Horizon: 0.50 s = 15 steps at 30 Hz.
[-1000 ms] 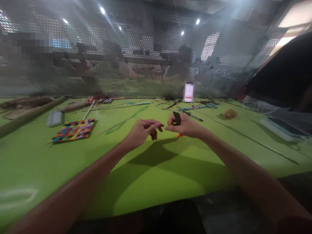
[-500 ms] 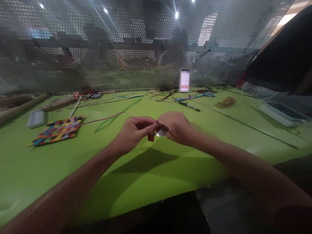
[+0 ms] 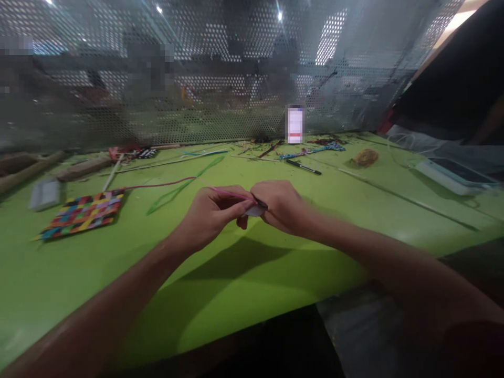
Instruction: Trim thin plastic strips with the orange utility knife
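Note:
My left hand and my right hand meet above the middle of the green table. The left hand pinches the near end of a thin pink strip that runs back and to the left over the table. In my right hand, fingers closed, sits a small tool with a pale metal part and a dark top; it touches the strip's end. A woven mat of many colours lies flat to the left.
A green strip lies behind the hands. A pen, a patterned braid, loose strips and scraps lie along the back under a perforated metal screen. A grey block is far left, a white tray at right.
A second ago the hands were apart, the right one holding a dark tool upright. They have come together, the pink strip is pinched in the left, and the tool lies against its end.

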{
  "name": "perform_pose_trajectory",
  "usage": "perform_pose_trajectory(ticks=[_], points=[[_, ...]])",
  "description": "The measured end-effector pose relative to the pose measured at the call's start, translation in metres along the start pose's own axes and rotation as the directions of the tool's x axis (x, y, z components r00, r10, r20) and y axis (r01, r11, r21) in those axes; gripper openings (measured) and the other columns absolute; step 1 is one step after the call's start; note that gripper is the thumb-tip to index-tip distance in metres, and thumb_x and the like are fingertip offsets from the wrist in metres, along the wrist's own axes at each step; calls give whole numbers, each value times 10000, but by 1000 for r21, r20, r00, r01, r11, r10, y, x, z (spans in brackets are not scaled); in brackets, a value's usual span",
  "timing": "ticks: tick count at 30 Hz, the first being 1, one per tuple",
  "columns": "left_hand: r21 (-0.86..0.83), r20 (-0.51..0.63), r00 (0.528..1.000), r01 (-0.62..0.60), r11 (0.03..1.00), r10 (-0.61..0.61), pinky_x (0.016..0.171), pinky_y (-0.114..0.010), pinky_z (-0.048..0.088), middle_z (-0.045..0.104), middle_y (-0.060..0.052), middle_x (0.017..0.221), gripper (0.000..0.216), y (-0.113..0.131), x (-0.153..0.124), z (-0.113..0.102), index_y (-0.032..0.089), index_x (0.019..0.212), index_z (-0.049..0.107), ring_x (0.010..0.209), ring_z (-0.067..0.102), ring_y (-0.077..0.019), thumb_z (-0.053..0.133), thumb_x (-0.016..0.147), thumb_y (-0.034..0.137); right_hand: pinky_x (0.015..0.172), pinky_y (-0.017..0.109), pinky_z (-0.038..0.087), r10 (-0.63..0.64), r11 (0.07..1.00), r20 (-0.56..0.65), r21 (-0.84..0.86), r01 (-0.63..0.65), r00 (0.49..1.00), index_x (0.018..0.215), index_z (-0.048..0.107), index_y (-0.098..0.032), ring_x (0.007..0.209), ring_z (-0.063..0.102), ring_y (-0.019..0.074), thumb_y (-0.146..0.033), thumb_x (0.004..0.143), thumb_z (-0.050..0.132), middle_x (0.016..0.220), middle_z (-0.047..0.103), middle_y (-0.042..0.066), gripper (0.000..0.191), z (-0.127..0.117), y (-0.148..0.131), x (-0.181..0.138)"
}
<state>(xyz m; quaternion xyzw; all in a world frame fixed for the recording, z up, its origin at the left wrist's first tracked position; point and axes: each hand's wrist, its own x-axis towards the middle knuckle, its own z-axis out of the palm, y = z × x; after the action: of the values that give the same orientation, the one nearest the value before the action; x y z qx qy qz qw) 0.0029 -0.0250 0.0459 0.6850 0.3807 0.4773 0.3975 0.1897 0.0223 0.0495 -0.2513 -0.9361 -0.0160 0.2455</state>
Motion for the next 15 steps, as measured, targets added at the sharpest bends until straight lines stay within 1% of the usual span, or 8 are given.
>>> perform_pose_trajectory(ticks=[4,9,12,15], points=[[3,-10,1000,7,1000,-7,587,-281,550,687,-31,683,199,2,1,1,185,749,758,585,616,-145,729,841,359,601,228,240,17,1000,15,12,-18,1000,725,562,-143,607,411,103,-127,899,461,664,557,20,202,0,-1,1],[3,-10,1000,3,1000,-3,580,-274,543,684,-22,672,150,5,0,1,191,741,769,577,611,-139,724,838,297,615,211,273,10,989,51,146,-18,999,795,637,-134,610,470,92,-128,909,464,704,614,14,207,-4,-4,3],[-2,-12,1000,3,1000,-3,572,-270,537,680,-20,662,145,6,0,1,190,731,768,566,605,-135,725,835,280,633,202,302,-3,978,40,210,-5,999,811,663,-128,630,514,86,-105,912,459,739,646,17,229,-5,-5,2],[1,-11,1000,11,1000,-11,570,-273,539,681,-21,663,147,8,0,2,187,736,769,561,605,-135,723,835,287,644,191,318,-44,971,-2,237,43,999,756,664,-137,635,520,78,-71,901,455,731,650,5,263,-4,-4,1]])
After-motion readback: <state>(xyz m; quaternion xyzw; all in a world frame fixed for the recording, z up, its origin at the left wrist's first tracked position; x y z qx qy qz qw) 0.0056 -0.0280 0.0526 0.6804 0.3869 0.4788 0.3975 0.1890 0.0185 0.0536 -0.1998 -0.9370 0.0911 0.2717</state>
